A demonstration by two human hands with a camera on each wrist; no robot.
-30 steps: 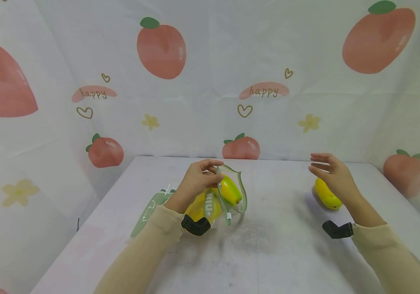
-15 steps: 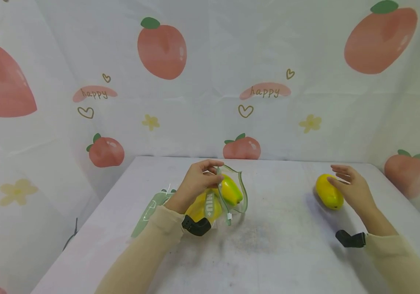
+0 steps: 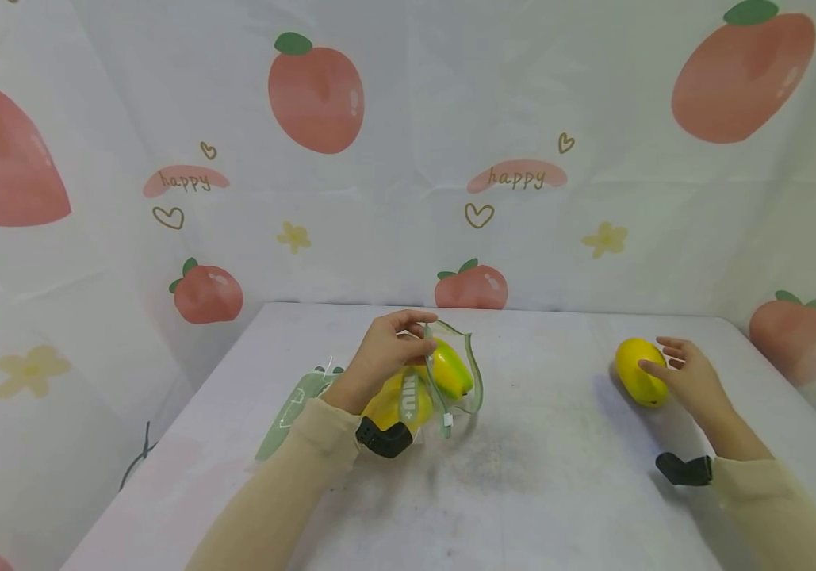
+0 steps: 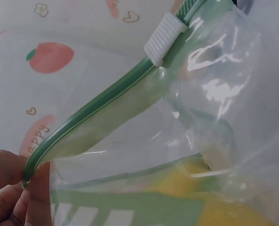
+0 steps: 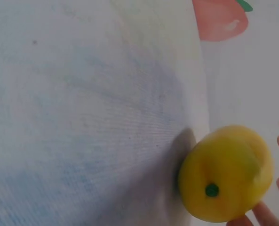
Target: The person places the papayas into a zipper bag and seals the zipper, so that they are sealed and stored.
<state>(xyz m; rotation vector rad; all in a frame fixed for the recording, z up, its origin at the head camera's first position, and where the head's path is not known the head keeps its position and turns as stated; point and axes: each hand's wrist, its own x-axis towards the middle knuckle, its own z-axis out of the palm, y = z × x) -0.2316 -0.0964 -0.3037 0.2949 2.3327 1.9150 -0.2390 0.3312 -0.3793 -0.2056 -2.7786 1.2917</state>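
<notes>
In the head view my left hand (image 3: 395, 342) pinches the rim of a clear zip bag (image 3: 477, 379) with green edging; its mouth gapes towards the right. A yellow-green fruit (image 3: 452, 369) and a larger yellow shape (image 3: 377, 406) show inside. The left wrist view has thumb and finger gripping the green zip strip (image 4: 90, 108), with a white slider (image 4: 165, 38) farther along it. On the right, a yellow oval fruit (image 3: 636, 366), mango-like, lies on the table. My right hand (image 3: 695, 382) is beside it, fingers spread and thumb overlapping its near side; the fruit's dark green dot (image 5: 212, 189) shows in the right wrist view.
A flat green-printed bag part (image 3: 296, 412) lies left of the left forearm. The white table (image 3: 522, 507) ends at a cloth backdrop (image 3: 393, 198) printed with peaches and flowers. A dark thin cord (image 3: 138, 456) hangs by the table's left edge.
My right hand has moved right and lower, from above and in front of the yellow fruit to its right side. The left hand and the bag stay nearly where they were.
</notes>
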